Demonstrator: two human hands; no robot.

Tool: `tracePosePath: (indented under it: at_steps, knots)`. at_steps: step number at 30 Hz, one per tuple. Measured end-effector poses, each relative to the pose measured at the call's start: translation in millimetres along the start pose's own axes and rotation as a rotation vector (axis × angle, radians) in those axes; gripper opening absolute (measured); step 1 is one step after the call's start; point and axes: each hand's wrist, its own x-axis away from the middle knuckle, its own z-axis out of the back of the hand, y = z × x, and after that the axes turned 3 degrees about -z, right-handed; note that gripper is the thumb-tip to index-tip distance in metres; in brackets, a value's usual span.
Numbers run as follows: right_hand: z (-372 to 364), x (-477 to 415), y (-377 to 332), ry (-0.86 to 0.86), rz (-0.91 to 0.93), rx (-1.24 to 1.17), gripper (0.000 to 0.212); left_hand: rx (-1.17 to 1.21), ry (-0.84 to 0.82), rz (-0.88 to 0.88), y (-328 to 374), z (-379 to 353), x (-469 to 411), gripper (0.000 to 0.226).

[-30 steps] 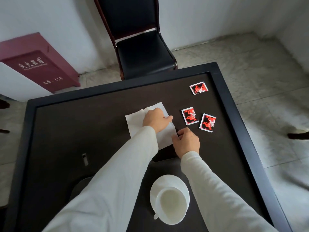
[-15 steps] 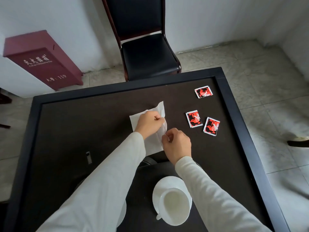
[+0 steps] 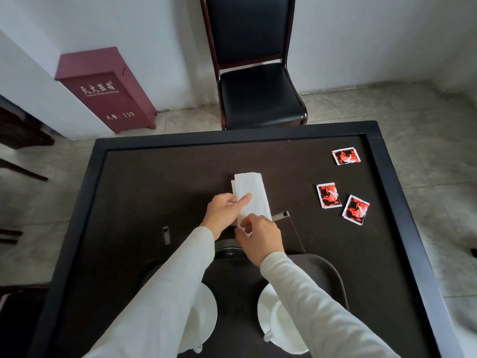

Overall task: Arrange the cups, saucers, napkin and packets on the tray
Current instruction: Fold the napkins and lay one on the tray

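Over the table (image 3: pixel 154 189), left hand (image 3: pixel 224 212) and right hand (image 3: pixel 261 238) pinch the napkin (image 3: pixel 251 186).

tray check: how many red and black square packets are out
3: far packet by the table's right corner; nearer pair, left packet and right packet. Sleeves may hide more.

Soft, even daylight with faint shadows; wide-angle bending curves the dark wooden table (image 3: pixel 134 192) edges; near cream sleeves (image 3: pixel 165 293) are slightly blurred.
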Motion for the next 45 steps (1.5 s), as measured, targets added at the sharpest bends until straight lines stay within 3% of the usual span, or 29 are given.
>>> tracePosePath:
  at_steps: [4, 8, 12, 17, 21, 24, 28, 31, 33, 37, 40, 45]
  knots:
    - [0.9, 1.0, 4.2, -0.032, -0.033, -0.023, 0.028, -0.104, 0.040, -0.017, -5.1, 3.0, -0.3, 0.018]
    - [10.9, -1.8, 16.8, 0.030, -0.091, -0.041, 0.025, -0.169, 0.087, 0.035, -10.0, 5.1, -2.5, 0.018]
    - [24.5, -10.0, 35.7, 0.126, -0.225, -0.041, 0.023, -0.320, 0.187, 0.063, -8.4, 14.1, -7.3, 0.038]
    - [26.5, -18.2, 43.6, 0.029, -0.345, -0.038, 0.025, -0.476, 0.251, -0.026, 1.8, 21.6, -13.9, 0.027]
    - [19.9, -24.5, 33.6, -0.009, -0.355, -0.006, 0.018, -0.431, 0.147, -0.192, 7.3, 17.9, -12.1, 0.015]
    - [18.2, -28.3, 26.2, -0.021, -0.377, -0.039, 0.011, -0.435, -0.018, -0.267, 8.4, 12.6, -3.4, 0.032]
    - [27.1, -29.5, 24.6, -0.094, -0.488, -0.263, 0.007, -0.416, -0.179, -0.327, 8.4, 5.3, 18.2, 0.074]
    - [39.9, -24.1, 22.6, -0.125, -0.641, -0.729, 0.008, -0.347, -0.207, -0.342, 9.9, 5.8, 38.1, 0.090]
    - [47.9, -16.4, 19.7, -0.144, -0.696, -0.960, 0.008, -0.324, -0.251, -0.376, 10.6, 10.4, 50.9, 0.090]
    - [57.8, 1.9, 14.7, -0.157, -0.667, -1.076, 0.018, -0.434, -0.271, -0.536, 13.8, 16.2, 73.7, 0.088]
    - [64.4, 17.8, 5.4, -0.171, -0.618, -1.108, 0.026, -0.559, -0.122, -0.634, 15.0, 13.7, 93.4, 0.088]
    - [81.7, 42.8, -10.1, -0.157, -0.574, -1.170, 0.034, -0.553, 0.047, -0.704, 23.4, 15.3, 118.5, 0.059]
